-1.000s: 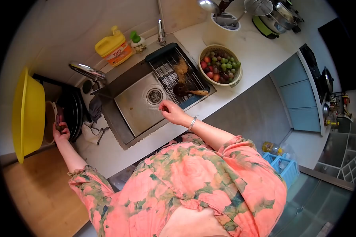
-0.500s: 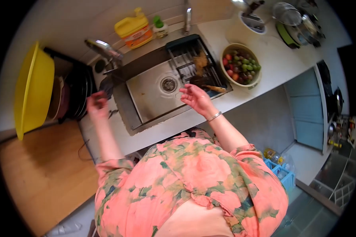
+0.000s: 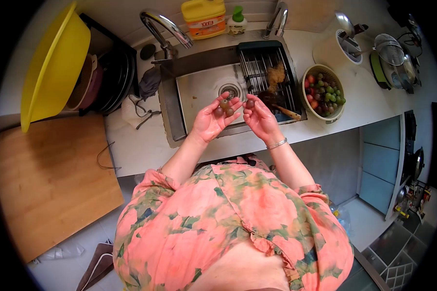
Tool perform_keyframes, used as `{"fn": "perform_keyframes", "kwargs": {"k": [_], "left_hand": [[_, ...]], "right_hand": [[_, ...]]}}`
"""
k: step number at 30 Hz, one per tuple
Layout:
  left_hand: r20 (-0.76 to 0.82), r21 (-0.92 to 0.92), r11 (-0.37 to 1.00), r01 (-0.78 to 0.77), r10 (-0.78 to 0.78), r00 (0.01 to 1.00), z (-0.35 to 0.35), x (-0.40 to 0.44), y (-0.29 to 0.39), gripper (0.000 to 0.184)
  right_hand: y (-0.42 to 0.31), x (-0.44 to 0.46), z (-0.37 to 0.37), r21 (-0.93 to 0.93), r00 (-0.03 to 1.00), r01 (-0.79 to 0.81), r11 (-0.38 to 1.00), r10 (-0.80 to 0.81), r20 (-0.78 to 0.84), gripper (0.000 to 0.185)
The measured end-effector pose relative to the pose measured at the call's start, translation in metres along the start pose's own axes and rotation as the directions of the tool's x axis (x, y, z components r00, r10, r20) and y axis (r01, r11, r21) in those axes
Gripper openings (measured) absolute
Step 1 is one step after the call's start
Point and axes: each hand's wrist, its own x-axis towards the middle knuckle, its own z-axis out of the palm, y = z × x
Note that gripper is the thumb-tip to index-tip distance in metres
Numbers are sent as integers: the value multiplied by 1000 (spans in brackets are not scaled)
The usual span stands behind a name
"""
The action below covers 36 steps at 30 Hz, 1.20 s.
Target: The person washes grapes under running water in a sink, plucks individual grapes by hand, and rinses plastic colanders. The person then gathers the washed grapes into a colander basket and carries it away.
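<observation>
Left hand (image 3: 210, 123): at the middle of the frame, palm up and half curled, holding a small cluster of dark grapes (image 3: 224, 104) in its fingers.
Right hand (image 3: 264, 120): just beside it on the right, fingers bent, with one reddish grape (image 3: 250, 104) in a narrow grip at the fingertips.
Sink (image 3: 192, 87): beneath the hands, upper middle of the frame; its drain (image 3: 229, 90) shows just beyond the left fingertips.
Rack (image 3: 258, 68): across the sink's right side, bearing a wooden-handled brush (image 3: 288, 112).
Colander (image 3: 326, 118): right of the sink, upper right of the frame, filled with green and dark grapes and larger red fruit.
Step in hand: seemingly handling loose grapes between both hands above the sink.
Next move calls for: probably keeping the left fingers cupped and the right pinch light, since wet, round grapes could roll away.
</observation>
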Motion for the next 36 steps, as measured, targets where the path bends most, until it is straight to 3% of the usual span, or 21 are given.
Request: {"fn": "perform_keyframes", "kwargs": {"k": [3, 5, 15, 20, 26, 28, 30, 32, 33, 34, 35, 36], "left_hand": [[10, 11, 1000, -7, 7, 1000, -1, -2, 1, 33], [8, 13, 1000, -12, 12, 1000, -2, -4, 3, 33], [64, 248, 969, -19, 4, 998, -2, -15, 15, 31], [34, 253, 967, -8, -1, 999, -3, -16, 19, 22], [69, 172, 985, 15, -28, 997, 1, -12, 21, 19], [-102, 46, 999, -1, 6, 995, 8, -11, 20, 19], [-129, 64, 998, -26, 35, 991, 9, -9, 17, 20], [-155, 83, 995, -52, 65, 986, 11, -7, 15, 21], [-155, 108, 992, -71, 88, 984, 12, -8, 14, 24], [-152, 134, 987, -89, 109, 982, 13, -8, 14, 26], [-151, 134, 987, -89, 109, 982, 14, -8, 14, 26], [-142, 137, 987, -86, 105, 984, 15, -8, 13, 30]], "right_hand": [[-3, -2, 8, -25, 1000, -14, 1000, 13, -23, 32], [-2, -3, 14, -140, 1000, 12, 990, -14, -12, 31], [1, -5, 38, -261, 1000, 18, 965, -19, 0, 28], [3, -5, 39, -97, 998, -59, 994, 59, -6, 25], [9, -3, 30, -42, 994, -107, 993, 106, -23, 26], [11, -2, 27, -7, 993, -115, 993, 115, -3, 24], [13, -2, 30, 27, 992, -123, 992, 122, 17, 21], [15, -2, 41, -216, 996, 65, 974, -77, -48, 15], [16, -2, 43, -213, 996, 60, 975, -72, -49, 15], [15, -2, 44, -568, 966, 233, 789, -253, 46, 21], [13, -3, 46, -814, 905, 369, 450, -375, 202, 29], [10, -5, 55, -848, 905, 347, 400, -380, 190, 43]]}}
